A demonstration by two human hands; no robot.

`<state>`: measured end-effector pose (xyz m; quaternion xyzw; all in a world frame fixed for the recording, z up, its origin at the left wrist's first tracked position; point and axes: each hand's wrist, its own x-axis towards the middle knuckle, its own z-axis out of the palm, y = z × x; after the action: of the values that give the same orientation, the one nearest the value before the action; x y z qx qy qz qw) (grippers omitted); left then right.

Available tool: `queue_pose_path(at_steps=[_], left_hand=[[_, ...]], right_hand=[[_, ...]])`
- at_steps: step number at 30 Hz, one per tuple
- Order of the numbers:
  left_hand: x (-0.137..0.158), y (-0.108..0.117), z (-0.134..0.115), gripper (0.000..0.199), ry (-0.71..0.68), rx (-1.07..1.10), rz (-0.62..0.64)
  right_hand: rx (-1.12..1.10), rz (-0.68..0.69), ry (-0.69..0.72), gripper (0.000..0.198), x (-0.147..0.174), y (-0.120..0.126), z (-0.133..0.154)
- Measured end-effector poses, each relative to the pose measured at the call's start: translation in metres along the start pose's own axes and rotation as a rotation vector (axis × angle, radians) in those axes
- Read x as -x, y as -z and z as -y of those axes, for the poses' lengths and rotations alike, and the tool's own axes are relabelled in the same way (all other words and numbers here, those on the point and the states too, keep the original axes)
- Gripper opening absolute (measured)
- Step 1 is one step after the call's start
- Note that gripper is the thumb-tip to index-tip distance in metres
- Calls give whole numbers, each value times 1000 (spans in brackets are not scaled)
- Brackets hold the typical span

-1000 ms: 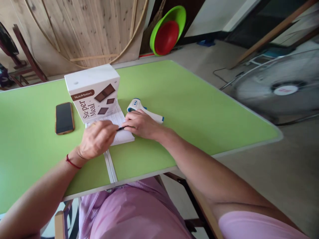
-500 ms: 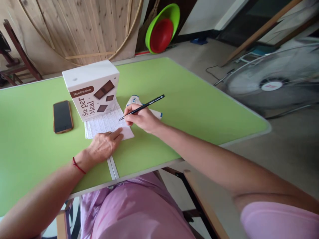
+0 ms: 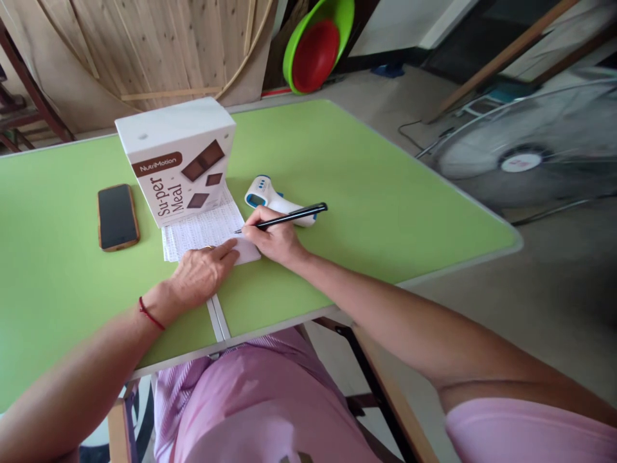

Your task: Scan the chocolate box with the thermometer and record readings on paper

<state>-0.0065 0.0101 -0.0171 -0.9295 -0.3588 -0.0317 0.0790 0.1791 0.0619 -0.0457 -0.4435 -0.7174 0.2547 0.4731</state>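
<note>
My right hand (image 3: 274, 239) is closed round a black pen (image 3: 294, 215), its tip at the written part of a paper sheet (image 3: 202, 230). The sheet carries dense rows of small handwriting, with a blank strip along its near right side. Flat on the paper's near edge, my left hand (image 3: 202, 273) lies with its fingers stretched out. A white box (image 3: 178, 170) marked "NutriMotion Su-per Meal" stands upright on the far part of the paper and hides some of it. Just beyond my right hand lies a white and blue infrared thermometer (image 3: 263, 193), partly covered by the hand and pen.
A phone in a brown case (image 3: 118, 217) lies left of the box on the green table (image 3: 385, 212). A large floor fan (image 3: 520, 157) stands off the table's right side. Green and red basins (image 3: 315, 54) lean beyond the far edge.
My right hand has shifted slightly down, and the pen now leans lower, its tip a little further right. More of the thermometer shows. The view has tilted slightly; my left hand stays on the paper.
</note>
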Motion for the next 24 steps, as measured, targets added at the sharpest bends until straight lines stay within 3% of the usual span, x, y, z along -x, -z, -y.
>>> queue_pose_path(at_steps=[24], left_hand=[[0,0,0,26,5,4,-12]], right_hand=[[15,79,50,14,1,1,-2]])
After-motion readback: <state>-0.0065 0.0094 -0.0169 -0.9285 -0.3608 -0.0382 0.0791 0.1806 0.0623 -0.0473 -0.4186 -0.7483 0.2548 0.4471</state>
